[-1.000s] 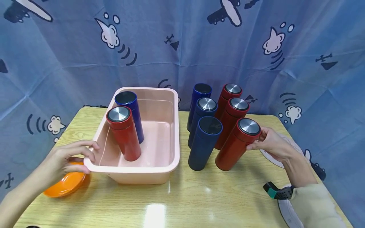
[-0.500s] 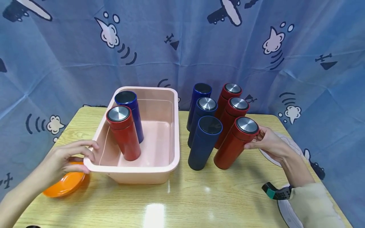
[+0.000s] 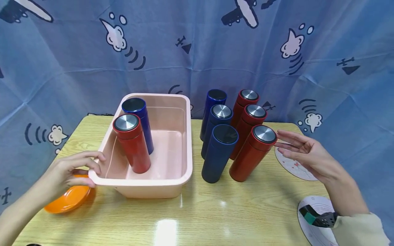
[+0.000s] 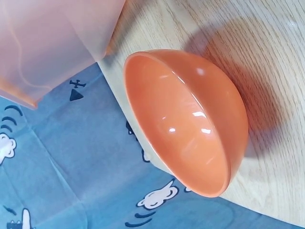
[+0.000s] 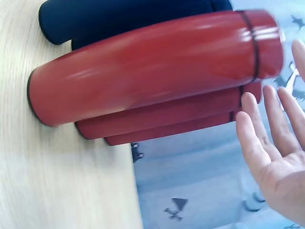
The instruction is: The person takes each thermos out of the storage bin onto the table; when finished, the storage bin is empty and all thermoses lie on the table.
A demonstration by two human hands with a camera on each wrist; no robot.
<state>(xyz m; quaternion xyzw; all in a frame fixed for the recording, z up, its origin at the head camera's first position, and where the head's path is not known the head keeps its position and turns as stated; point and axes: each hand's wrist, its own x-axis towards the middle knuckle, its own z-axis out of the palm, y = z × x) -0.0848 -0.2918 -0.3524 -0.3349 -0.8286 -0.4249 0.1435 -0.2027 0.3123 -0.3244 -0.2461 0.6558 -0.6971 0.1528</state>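
At the bin's (image 3: 188,143) near-left corner, the left hand (image 3: 72,168) grips the rim, steadying it, above an orange bowl (image 3: 68,199). Right of the bin, the right hand (image 3: 304,152) hangs open, fingers straight, just clear of the nearest red flask (image 3: 251,153), which stands upright beside five others. Two flasks stand inside the bin.

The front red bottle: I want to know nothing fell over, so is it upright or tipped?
Upright. The front red bottle stands on its base on the table, silver cap up; the right hand is open beside it, apart.
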